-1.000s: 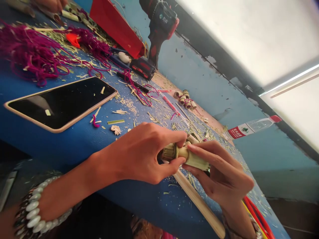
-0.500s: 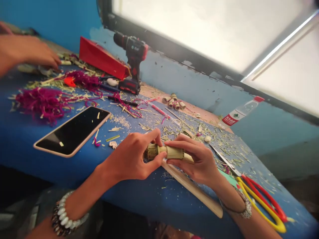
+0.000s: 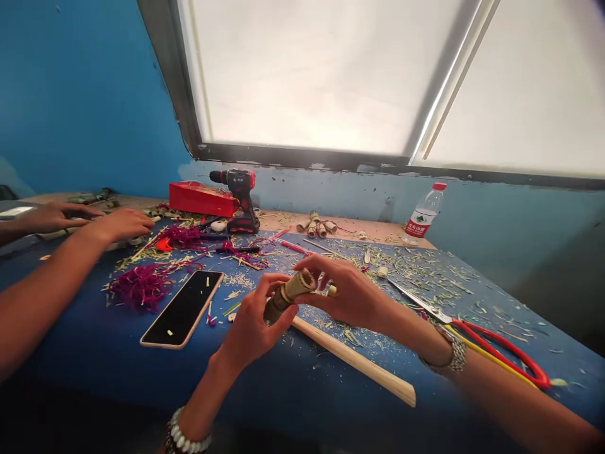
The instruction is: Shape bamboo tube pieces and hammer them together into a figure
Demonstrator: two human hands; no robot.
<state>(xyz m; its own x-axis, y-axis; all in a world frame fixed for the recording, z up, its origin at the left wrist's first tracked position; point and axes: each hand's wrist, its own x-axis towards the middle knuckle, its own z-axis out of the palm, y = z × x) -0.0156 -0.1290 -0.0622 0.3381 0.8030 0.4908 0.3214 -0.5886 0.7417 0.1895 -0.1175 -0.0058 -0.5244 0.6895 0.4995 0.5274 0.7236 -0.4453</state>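
Observation:
My left hand point(image 3: 255, 315) is closed round the lower part of a short bamboo tube point(image 3: 299, 285) with ring-like ridges. The tube tilts up to the right, its hollow end facing up. My right hand point(image 3: 345, 290) grips that upper end between thumb and fingers. A small pale piece point(image 3: 332, 291) shows by the right fingers; I cannot tell if it is held. Below the hands a pale wooden stick point(image 3: 359, 366) lies on the blue table point(image 3: 293, 403). Left of my left hand lies a phone point(image 3: 182, 309) with its dark screen up.
Scissors point(image 3: 501, 347) lie at the right. Behind are a cordless drill point(image 3: 243, 198), a red box point(image 3: 201, 198), several bamboo pieces point(image 3: 317, 225) and a water bottle point(image 3: 422, 217). Purple thread point(image 3: 139, 284) and shavings are scattered about. Another person's hands point(image 3: 118, 227) work at the left.
The bamboo tube has turned from lying level to tilting upward, its open end now visible. My right hand has shifted to that end. The view has levelled and lifted, showing more of the other person's arms.

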